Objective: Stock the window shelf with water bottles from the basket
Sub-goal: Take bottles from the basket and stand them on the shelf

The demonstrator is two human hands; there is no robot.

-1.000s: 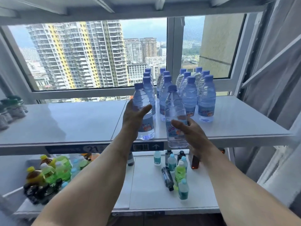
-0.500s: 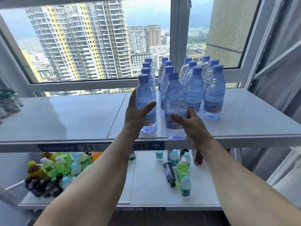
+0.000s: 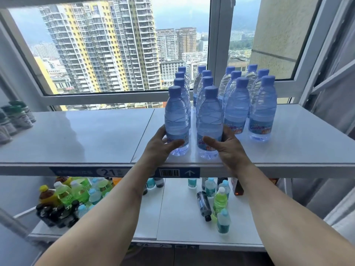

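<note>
A shop stockroom: white shelf (image 3: pixel 76 143) with barcode price strip (image 3: pixel 169 172), rows of bottled drinks (image 3: pixel 76 192).

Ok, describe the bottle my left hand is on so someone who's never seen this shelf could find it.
Start at the white shelf under the window, where clear bottles with blue caps stand in rows. Take the row furthest left and come to its front end, nearest the shelf edge. That front-left bottle is the one the left hand grips low down; the right hand grips the bottle beside it.
</note>
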